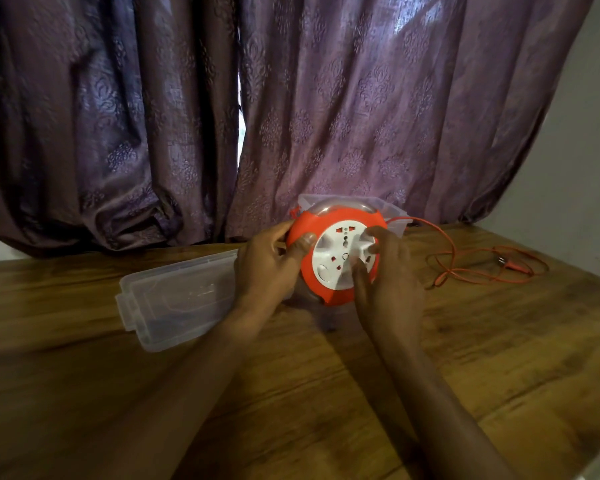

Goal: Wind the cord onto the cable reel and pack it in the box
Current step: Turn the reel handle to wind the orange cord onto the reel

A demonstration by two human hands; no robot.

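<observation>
An orange cable reel [329, 292] with a white socket face [338, 258] is held tilted above the wooden table [291, 393]. My left hand [267, 265] grips its left rim, thumb on the orange edge. My right hand [385, 271] has its fingers pressed on the white face. The orange cord [451, 258] runs from the reel's right side and lies in loose loops on the table, ending in a plug [503, 262]. A clear plastic box [392, 211] stands right behind the reel.
A clear plastic lid [174, 299] lies flat on the table left of my hands. Purple patterned curtains [291, 116] hang along the table's far edge. A white wall [575, 168] is at the right.
</observation>
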